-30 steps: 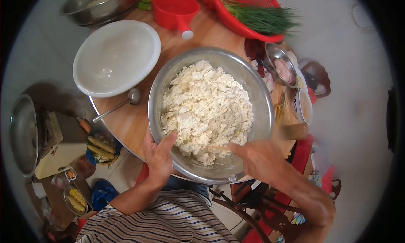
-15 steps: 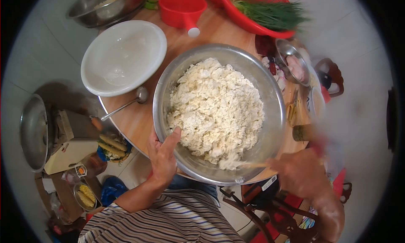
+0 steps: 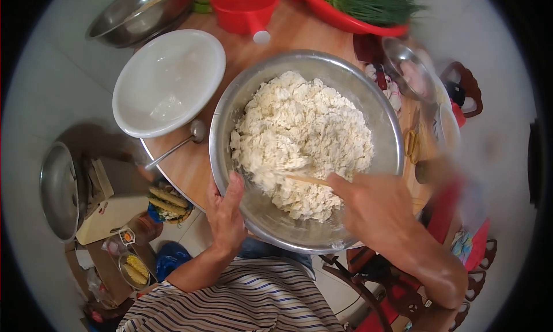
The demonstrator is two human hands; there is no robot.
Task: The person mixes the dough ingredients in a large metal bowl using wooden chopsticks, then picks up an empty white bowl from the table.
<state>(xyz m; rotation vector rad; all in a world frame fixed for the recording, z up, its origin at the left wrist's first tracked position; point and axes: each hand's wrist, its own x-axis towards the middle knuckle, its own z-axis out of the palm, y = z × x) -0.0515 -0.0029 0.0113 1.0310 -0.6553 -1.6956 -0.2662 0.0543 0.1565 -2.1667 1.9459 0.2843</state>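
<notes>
On the wooden table [image 3: 190, 166], head view: steel bowl [image 3: 387, 130] is sitting right before the person, crumbly dough [image 3: 314, 127] filling its middle. Left hand [image 3: 228, 217] is gripping the near-left rim, thumb over the edge. Right hand [image 3: 377, 208], apart from it, is clutching a wooden stick [image 3: 308, 180], far end in the dough. Mixing is looking like the current step; next move is probably calling for a braced bowl and folding loose crumbs inward.

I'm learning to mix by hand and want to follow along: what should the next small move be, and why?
Probably sweep the stick through the mixture, because it looks crumbly and loose, not one smooth mass. The right hand holds the stick against it, and the left hand grips the metal bowl by its rim.
</notes>
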